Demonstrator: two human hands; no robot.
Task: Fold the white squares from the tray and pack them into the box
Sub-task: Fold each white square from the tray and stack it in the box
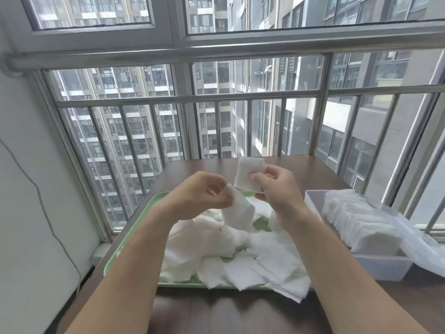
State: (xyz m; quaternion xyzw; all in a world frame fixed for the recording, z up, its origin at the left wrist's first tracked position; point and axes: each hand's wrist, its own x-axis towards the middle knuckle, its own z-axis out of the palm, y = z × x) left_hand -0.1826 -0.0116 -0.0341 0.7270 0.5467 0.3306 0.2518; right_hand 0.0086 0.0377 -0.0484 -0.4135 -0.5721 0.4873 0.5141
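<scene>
A green tray (134, 235) on the brown table holds a loose heap of white squares (240, 251). Above the heap, my left hand (204, 194) pinches one white square (238, 210) that hangs down from its fingers. My right hand (277, 186) pinches a second white square (249, 173), held upright a little higher. The two hands are close together, with both squares lifted off the tray. At the right stands a clear plastic box (382, 266) with rows of folded white squares (361, 222) packed inside.
The brown table (228, 312) ends just behind the hands, against a metal window railing (187, 97). A clear plastic sheet or lid (423, 249) lies at the box's right side. A white wall with a thin cable (41, 196) is on the left.
</scene>
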